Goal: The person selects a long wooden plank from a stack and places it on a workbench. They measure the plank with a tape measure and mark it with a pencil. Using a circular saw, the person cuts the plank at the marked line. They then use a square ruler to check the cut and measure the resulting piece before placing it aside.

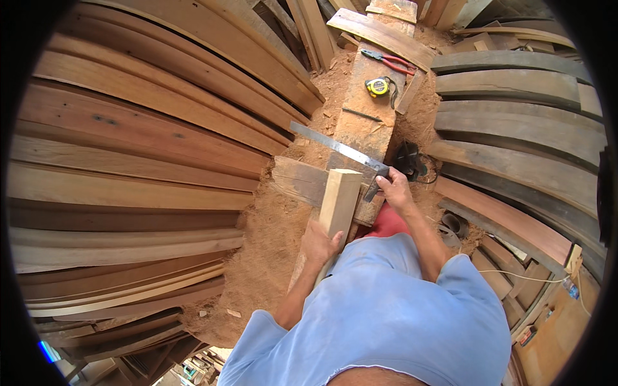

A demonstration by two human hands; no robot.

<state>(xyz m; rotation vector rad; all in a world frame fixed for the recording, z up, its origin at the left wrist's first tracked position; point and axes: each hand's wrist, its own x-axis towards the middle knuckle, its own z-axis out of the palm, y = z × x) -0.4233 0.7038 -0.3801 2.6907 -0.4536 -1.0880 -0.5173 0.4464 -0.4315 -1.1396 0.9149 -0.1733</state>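
Note:
My left hand is wrapped round a squared length of pale wood, whose cut end points up and away from me. In my right hand is a try square, gripped at its dark stock. The steel blade reaches out to the far left, beyond the end of the wood and apart from it. Under both lies a worn wooden bench plank. On it, farther off, are a pencil, a yellow and black tape measure and red-handled pliers.
Long boards stand stacked along the left, and more planks line the right. A dark power tool sits beside the bench. Sawdust covers the ground. A curved wood piece lies across the bench's far part. A thin cable hangs at right.

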